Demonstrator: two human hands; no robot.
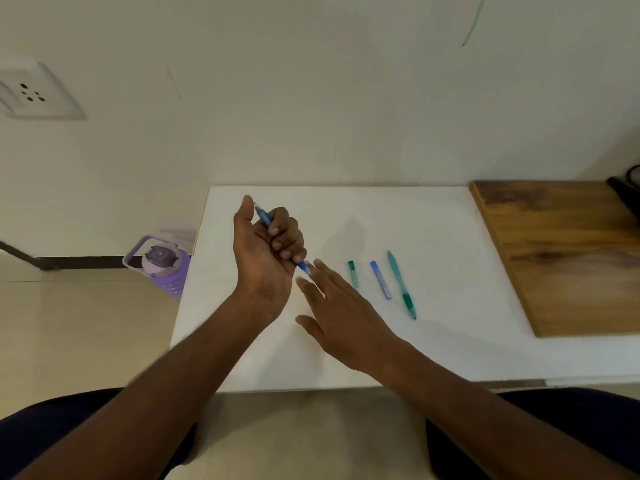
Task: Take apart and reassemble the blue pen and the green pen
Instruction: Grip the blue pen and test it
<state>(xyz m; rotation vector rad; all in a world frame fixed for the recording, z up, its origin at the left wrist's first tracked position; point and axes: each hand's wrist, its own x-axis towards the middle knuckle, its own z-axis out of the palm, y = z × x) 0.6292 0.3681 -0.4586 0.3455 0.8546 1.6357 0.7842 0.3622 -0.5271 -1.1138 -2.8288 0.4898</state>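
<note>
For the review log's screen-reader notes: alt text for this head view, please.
A person's left hand grips a blue pen above a white table while the open right hand reaches toward it. A green pen and two caps lie alongside.

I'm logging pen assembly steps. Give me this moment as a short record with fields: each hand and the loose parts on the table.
left hand: raised, closed around the blue plastic pen body
right hand: open, fingers spread, fingertips by the pen's lower end
green pen cap: lying on the white table
blue pen cap: lying beside it
green plastic pen: lying rightmost, uncapped
</note>
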